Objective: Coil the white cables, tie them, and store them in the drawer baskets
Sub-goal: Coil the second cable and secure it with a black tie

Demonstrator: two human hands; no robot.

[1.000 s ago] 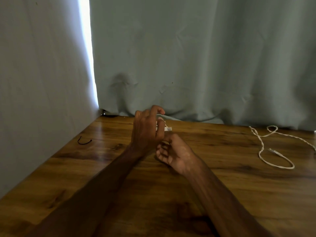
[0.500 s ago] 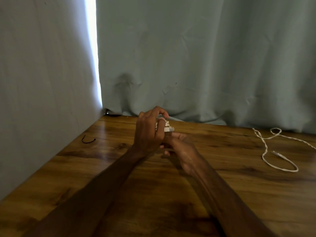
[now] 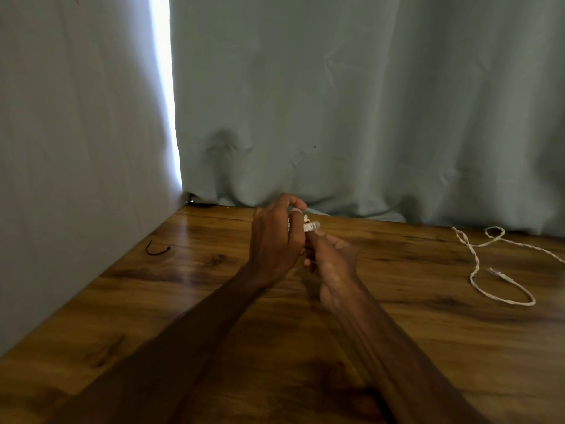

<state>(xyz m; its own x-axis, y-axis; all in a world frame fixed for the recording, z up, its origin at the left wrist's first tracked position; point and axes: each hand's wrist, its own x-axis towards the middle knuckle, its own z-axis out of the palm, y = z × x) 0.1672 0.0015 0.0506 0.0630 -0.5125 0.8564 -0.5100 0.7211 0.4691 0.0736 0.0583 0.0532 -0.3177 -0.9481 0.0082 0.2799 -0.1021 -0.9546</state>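
My left hand [image 3: 273,240] is raised over the wooden table [image 3: 214,332] and grips a small bundle of coiled white cable [image 3: 308,225]; only its white plug end shows past the fingers. My right hand [image 3: 331,258] is pressed up against the left one from below, fingers curled at the bundle; what they pinch is hidden. A second white braided cable [image 3: 477,264] lies loose and uncoiled on the table at the right.
A short black tie [image 3: 156,250] lies on the table near the left wall. Grey-green curtains [image 3: 367,117] hang along the back and left edges of the table. No drawer or basket is in view.
My right hand has risen from just below the left hand and closed in against the cable bundle. The left hand has stayed in place, still holding the bundle.
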